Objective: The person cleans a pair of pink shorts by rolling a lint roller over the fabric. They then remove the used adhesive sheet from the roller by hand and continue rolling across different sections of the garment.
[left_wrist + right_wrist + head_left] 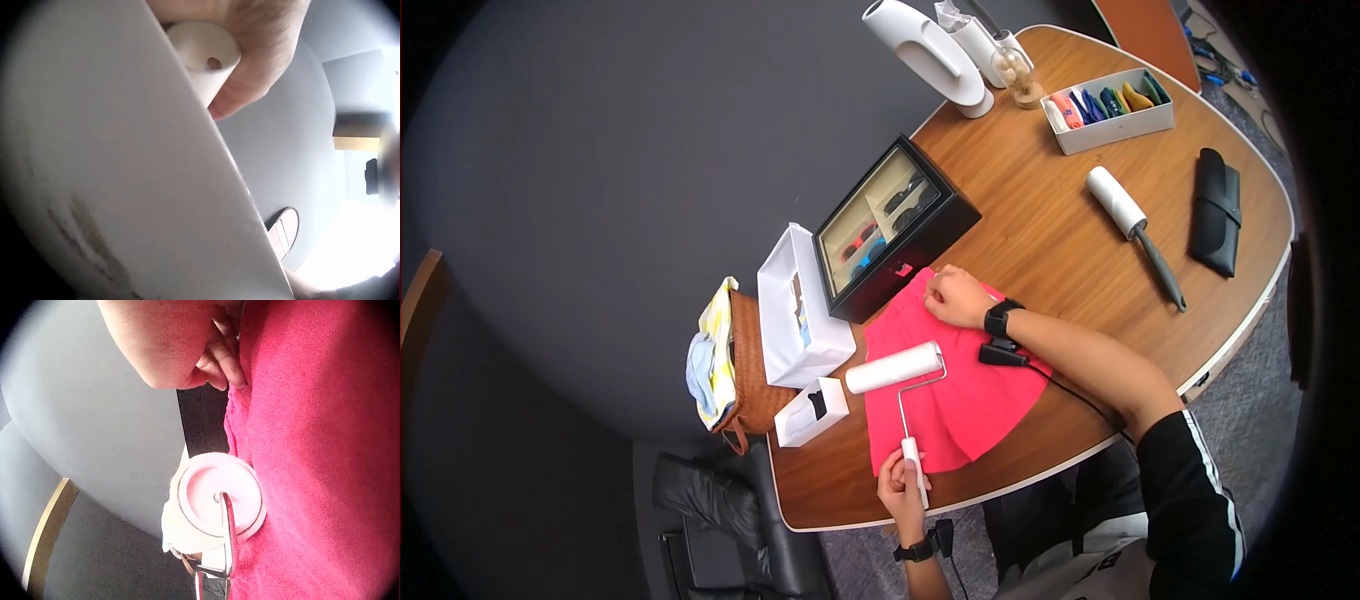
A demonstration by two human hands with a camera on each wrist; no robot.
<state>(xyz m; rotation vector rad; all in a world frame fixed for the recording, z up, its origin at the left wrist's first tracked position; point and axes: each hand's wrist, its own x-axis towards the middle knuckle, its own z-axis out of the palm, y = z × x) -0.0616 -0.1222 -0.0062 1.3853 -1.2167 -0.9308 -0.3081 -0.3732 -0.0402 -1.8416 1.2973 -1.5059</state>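
Note:
A pink garment (960,400) lies spread at the near left of the table. My left hand (903,485) grips the white handle of a lint roller (895,367); the roller's white cylinder rests across the garment's left side. In the left wrist view, the hand (250,50) is wrapped round the hollow handle end (206,53), beside the table edge. At the garment's upper edge, my right hand (960,298) has curled fingers holding the cloth. The right wrist view shows that hand (175,344) with its fingertips at the pink cloth (319,456), above the roller's round end (215,497).
A black glasses case (900,230), white bins (805,310) and a wicker basket (760,375) line the wall side. Farther right are a second lint roller (1117,202), a black pouch (1217,212) and a box of rolled cloths (1115,130). A cable runs beside my right forearm.

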